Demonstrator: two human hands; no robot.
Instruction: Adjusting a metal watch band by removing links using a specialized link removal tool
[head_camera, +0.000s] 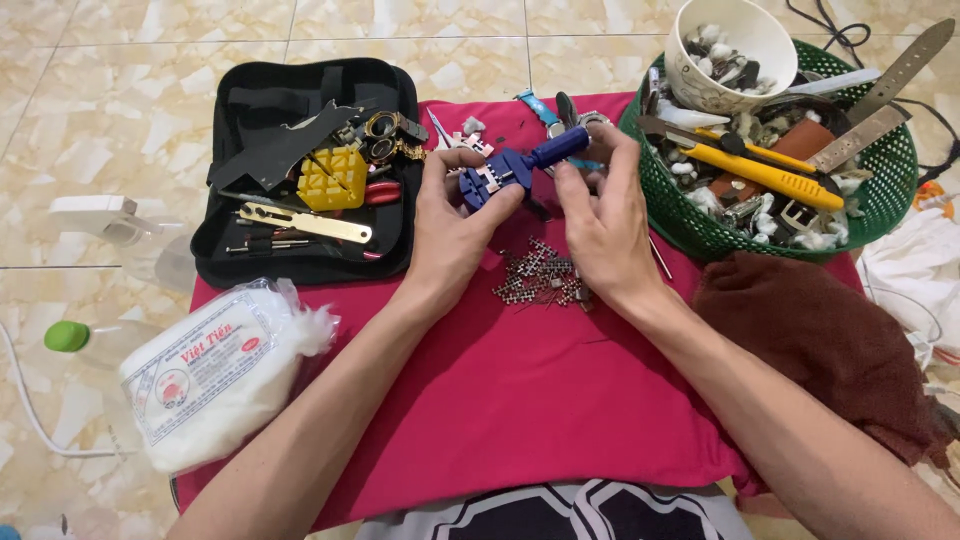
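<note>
Both hands up over the far middle of the pink cloth (520, 400), which is spread on the tiled floor (120, 90). My left hand (450, 225) has its grip closed around the body of the blue link-remover tool (497, 175), thumb and fingers clamping it from below; my right hand (600, 215) has its grip pinched shut on the tool's blue screw handle (560, 147). The tool sits between the two hands, raised just off the cloth. Below it, near the cloth's centre, lies a small heap of metal band links (540, 280). Judgement on doing this well: keep the left hand steady as a vice, turn the handle slowly with the right, keep the pin square to the link hole, and work over the cloth so that any loose pin drops there. Packages: at the cloth's left edge, a soft white cotton-wool pack (215, 370) in clear wrap, with a rectangular white label bordered in blue and printed in red. Far left corner: open black zip tool case (300, 160) holding a yellow block (333, 178). Far right corner: green mesh basket (880, 200) with a yellow utility knife (765, 170) and a white cup (725, 50) of parts. Brown cloth (830, 340) at the right edge.
</note>
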